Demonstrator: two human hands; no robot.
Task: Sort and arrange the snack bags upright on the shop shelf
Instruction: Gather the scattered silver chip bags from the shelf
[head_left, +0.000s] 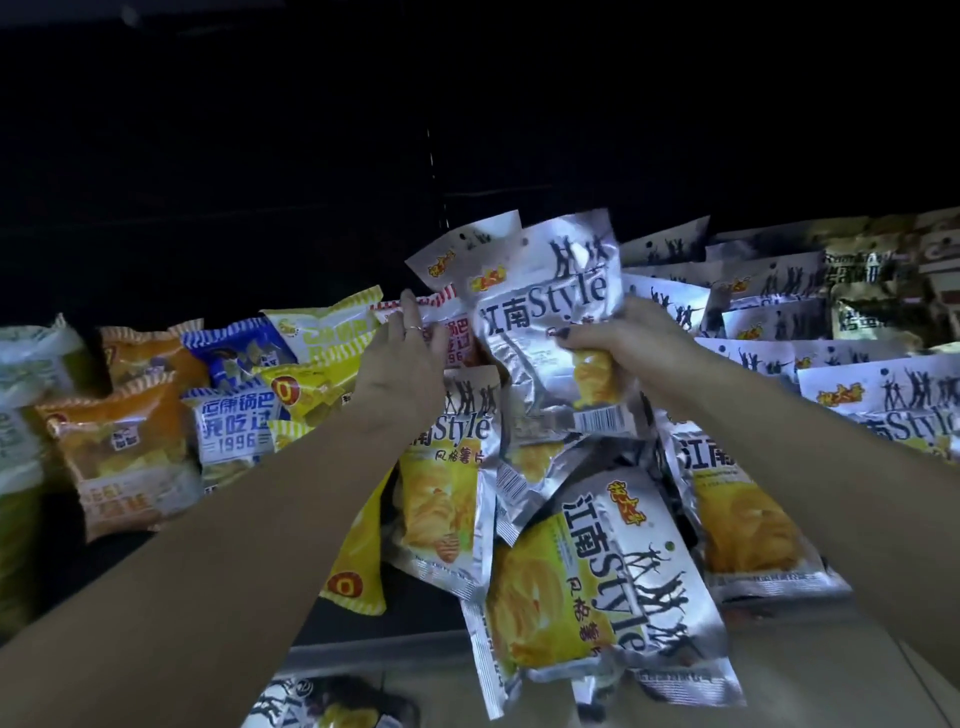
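My right hand (618, 338) grips a silver-and-yellow "Style" chip bag (545, 322) by its middle and holds it upright above the pile. A second silver bag top (462, 249) pokes up just behind it. My left hand (400, 369) lies with straight fingers against the left side of the upright bags, touching a red-and-white bag (457, 338). Below the hands, several more silver "Style" bags lie jumbled: one tilted at the front (602, 577), one upright-ish at centre (447, 483), one to the right (737, 514).
Orange (124, 457), blue-and-white (234, 426) and yellow (317, 379) snack bags stand at the left. Rows of silver "Style" bags (831, 364) fill the right side. The shelf's front edge (374, 654) runs below. The back of the shelf is dark.
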